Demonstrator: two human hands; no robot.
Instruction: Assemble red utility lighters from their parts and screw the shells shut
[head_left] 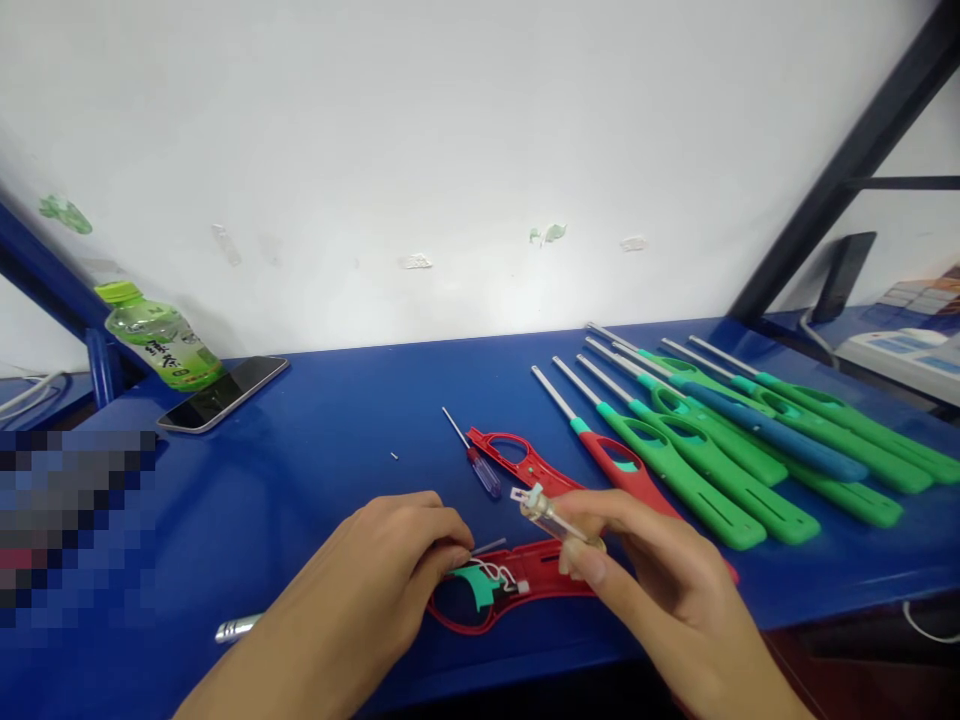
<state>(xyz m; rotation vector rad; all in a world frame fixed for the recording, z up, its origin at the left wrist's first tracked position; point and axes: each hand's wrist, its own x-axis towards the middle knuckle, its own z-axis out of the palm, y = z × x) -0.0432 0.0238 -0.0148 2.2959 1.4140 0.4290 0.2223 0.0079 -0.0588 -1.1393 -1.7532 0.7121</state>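
My right hand (660,580) pinches a small clear fuel tank (551,518) with a pale valve top, held above an opened red lighter shell (551,570). Inside that shell lie a teal trigger piece (480,583) and white wires. My left hand (401,560) is closed at the shell's left end, its fingertips together by the wires; what they grip is hidden. A metal lighter tube (236,628) sticks out beneath my left forearm. Behind my hands rest the other red shell half (525,462) and a small screwdriver (482,473).
Several green lighters (750,500), a blue one (787,435) and a red one (630,470) lie at the right. A tiny screw (394,456) is mid-table. At the left are a phone (225,393) and a green bottle (165,340); a wall stands behind.
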